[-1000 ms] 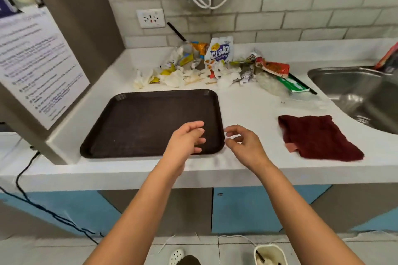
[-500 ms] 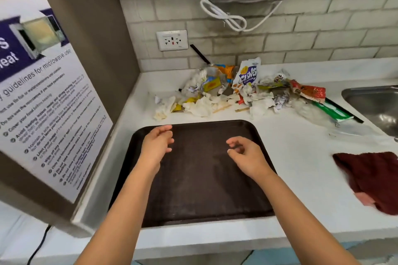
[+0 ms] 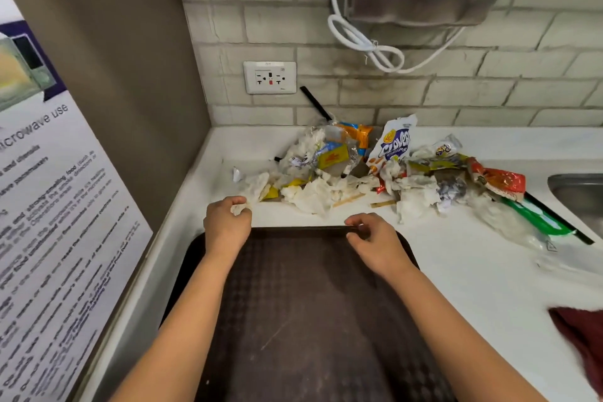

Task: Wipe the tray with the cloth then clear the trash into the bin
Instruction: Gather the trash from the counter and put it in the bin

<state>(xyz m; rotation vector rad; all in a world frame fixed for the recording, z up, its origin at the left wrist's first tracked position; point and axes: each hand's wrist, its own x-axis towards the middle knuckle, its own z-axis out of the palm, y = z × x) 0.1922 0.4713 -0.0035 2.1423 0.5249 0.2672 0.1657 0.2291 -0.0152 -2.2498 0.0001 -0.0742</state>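
Fingers of the left hand (image 3: 226, 222) are pinched on a crumpled tissue (image 3: 253, 188) at the left end of the trash (image 3: 375, 173), strung left-to-right across mid-frame. The right hand (image 3: 375, 240), loosely curled and empty, is held over the tray's (image 3: 293, 320) far rim, the nearest scraps lying just above; the cloth (image 3: 584, 336) is left at lower right.
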